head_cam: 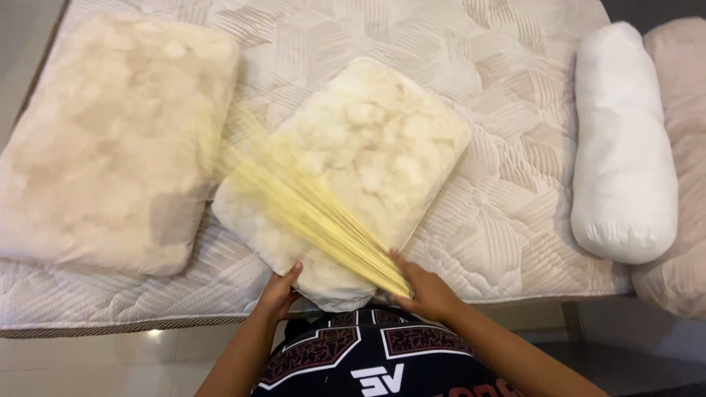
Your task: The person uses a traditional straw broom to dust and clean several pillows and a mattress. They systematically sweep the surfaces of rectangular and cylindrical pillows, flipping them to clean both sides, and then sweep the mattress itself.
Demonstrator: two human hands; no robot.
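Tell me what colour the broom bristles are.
Pale yellow; the broom bristles show, motion-blurred, in the head view.
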